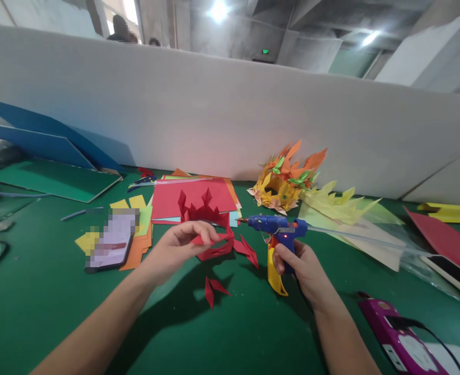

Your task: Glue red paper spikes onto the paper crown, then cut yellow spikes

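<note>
In the head view, my left hand [183,240] has its fingers closed on the near side of a red folded-paper crown [215,252]. Pointed red pieces stick up along the crown's far side and out at its right. My right hand [301,266] is wrapped round the handle of a blue hot glue gun [273,224], with a small red light glowing on its body. The gun's nozzle points left at the crown, a small gap away from it. Below the crown lies a loose red folded-paper piece [214,291] on the green table [230,344].
An orange and yellow paper crown [279,200] and a pale yellow strip [337,204] stand behind the gun. Red sheets [167,200] lie behind my work. A phone [113,239] rests on coloured paper at left; a purple device [404,338] with a cable sits at right.
</note>
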Tool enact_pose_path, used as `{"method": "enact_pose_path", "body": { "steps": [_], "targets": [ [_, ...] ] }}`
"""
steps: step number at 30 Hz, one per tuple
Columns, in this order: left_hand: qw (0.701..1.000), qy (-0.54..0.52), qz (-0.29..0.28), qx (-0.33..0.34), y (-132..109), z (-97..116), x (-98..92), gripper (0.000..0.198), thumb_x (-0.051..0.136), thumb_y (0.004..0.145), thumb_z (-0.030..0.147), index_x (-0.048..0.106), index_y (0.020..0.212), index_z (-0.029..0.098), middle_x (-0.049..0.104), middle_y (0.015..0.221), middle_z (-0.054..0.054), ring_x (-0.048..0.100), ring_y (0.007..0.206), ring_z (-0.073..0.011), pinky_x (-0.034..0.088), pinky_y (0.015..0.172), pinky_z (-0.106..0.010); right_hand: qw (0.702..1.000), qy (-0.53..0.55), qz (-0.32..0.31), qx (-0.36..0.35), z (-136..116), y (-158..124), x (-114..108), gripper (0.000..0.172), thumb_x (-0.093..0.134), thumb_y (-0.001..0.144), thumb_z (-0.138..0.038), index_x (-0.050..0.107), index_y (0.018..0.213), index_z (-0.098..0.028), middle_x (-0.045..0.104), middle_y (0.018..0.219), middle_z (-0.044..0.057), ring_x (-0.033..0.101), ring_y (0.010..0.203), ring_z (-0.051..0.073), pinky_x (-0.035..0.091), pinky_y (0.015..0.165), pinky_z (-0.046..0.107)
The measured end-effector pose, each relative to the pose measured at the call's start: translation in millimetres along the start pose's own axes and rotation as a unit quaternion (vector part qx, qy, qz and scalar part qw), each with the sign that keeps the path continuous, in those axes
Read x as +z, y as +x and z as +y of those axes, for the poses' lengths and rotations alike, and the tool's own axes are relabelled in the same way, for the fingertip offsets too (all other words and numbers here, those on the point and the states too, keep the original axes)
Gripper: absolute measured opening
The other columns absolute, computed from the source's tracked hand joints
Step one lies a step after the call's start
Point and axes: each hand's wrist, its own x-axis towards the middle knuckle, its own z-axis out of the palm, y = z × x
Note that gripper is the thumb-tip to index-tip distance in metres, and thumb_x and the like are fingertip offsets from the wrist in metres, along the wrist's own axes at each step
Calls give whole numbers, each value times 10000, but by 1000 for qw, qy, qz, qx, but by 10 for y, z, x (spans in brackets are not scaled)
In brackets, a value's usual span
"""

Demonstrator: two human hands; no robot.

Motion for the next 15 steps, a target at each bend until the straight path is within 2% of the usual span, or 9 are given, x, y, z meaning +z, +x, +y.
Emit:
{"method": "enact_pose_path", "body": {
  "steps": [3,5,8,11,15],
  "targets": [
    [999,-14,31,-10,-4,30,-52,129,695,634,166,568,622,189,596,775,-12,500,649,-117,410,606,-238,999,-37,-30,-5,-5,-17,24,430,669,643,-618,548,654,-204,469,423,-43,440,408,115,386,447,257],
    [999,-20,47,-3,-4,24,-73,111,673,635,181,580,691,202,580,779,-5,490,653,-120,392,583,-232,998,-54,-39,-7,2,-27,33,436,647,648,-629,572,674,-200,474,417,-39,450,407,123,398,450,264],
    [997,29,65,25,0,-19,-91,131,665,691,222,572,783,214,552,798,2,508,746,-138,412,659,-238,996,-83,-40,-8,12,-33,55,403,632,662,-599,595,668,-198,494,415,-29,467,404,130,407,449,266],
    [990,115,68,41,-1,-59,-86,97,619,773,247,566,847,214,553,827,-3,529,822,-151,427,749,-257,993,-114,-35,-9,-1,-33,97,388,645,628,-581,552,556,-212,494,398,-20,460,385,127,401,431,263],
    [982,169,67,48,-5,-95,-67,159,595,797,235,585,954,215,589,969,-31,554,938,-179,443,783,-270,990,-137,-29,-16,1,-36,139,414,642,609,-592,501,480,-224,491,382,-13,450,377,128,389,418,264]
  ]
}}
